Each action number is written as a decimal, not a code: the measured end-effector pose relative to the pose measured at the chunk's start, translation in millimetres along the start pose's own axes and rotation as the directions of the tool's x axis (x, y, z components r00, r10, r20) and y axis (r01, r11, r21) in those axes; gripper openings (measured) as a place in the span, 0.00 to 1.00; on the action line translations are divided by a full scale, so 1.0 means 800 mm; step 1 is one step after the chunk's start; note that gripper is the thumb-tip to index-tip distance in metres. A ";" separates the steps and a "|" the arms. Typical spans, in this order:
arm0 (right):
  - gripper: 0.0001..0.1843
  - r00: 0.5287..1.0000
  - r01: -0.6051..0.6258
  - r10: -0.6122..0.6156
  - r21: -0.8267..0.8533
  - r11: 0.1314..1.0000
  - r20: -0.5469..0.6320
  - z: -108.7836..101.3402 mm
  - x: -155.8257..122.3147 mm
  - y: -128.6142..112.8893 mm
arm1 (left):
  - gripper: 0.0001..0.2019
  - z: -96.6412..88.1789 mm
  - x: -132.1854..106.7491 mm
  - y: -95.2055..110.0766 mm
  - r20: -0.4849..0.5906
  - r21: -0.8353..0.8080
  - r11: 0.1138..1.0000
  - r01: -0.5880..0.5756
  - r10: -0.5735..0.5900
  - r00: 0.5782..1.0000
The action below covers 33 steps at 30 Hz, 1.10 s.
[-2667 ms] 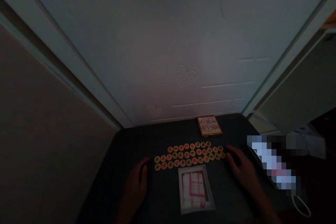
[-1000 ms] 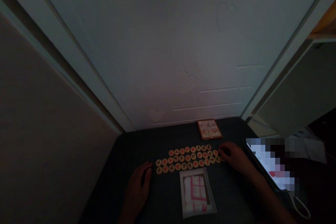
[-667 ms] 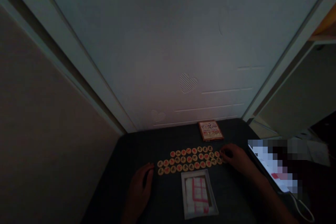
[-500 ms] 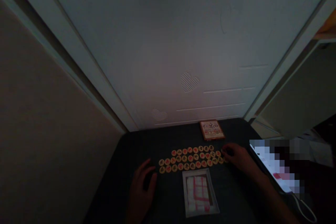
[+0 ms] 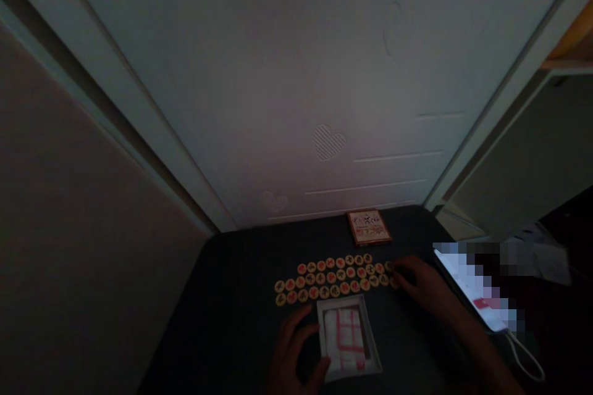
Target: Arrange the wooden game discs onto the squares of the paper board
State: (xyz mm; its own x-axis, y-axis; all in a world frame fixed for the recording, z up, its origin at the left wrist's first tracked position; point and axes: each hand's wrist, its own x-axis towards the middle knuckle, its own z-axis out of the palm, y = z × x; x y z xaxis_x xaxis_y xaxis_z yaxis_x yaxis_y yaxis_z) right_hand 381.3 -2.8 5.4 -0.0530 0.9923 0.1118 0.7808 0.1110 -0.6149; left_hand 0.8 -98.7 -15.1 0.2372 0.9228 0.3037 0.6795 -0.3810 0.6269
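Round Chinese chess pieces (image 5: 330, 278) with red or black characters lie in three rows on the dark table. My right hand (image 5: 419, 281) is at the right end of the rows, its fingertips closed on a Chinese chess piece (image 5: 389, 266) at the end of the middle row. The hand partly covers the end of the nearest row. At the left side of a shallow open box (image 5: 374, 345), my left hand (image 5: 296, 352) has its fingers apart and holds nothing. Its thumb overlaps the box rim; contact is unclear. Inside the box lies a folded white sheet with pink lines (image 5: 349, 336).
A flat game box (image 5: 369, 227) with a printed lid lies at the back of the table (image 5: 241, 265), against a white panel (image 5: 278, 105) with embossed hearts. On the right a lit, blurred screen (image 5: 467, 287) has a white cable (image 5: 525, 358) running from it.
My left hand has moved right, from the dark tabletop to the box's left edge. My right hand has stayed near the row end, where a piece now shows beside its fingertips. The view has shifted slightly.
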 end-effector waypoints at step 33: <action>0.07 0.992 0.091 -0.087 0.037 0.995 -0.091 0.028 -0.039 0.001 | 0.16 -0.006 0.006 0.012 -0.008 0.001 0.999 0.037 -0.037 0.999</action>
State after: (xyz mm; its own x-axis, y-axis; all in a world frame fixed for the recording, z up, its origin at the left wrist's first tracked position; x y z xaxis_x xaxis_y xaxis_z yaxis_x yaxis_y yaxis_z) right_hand 369.5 -32.2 -15.9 -0.0643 0.9698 0.2353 0.7488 0.2027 -0.6310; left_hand 5.1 -97.9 -4.3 0.2065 0.9358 0.2857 0.6889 -0.3464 0.6368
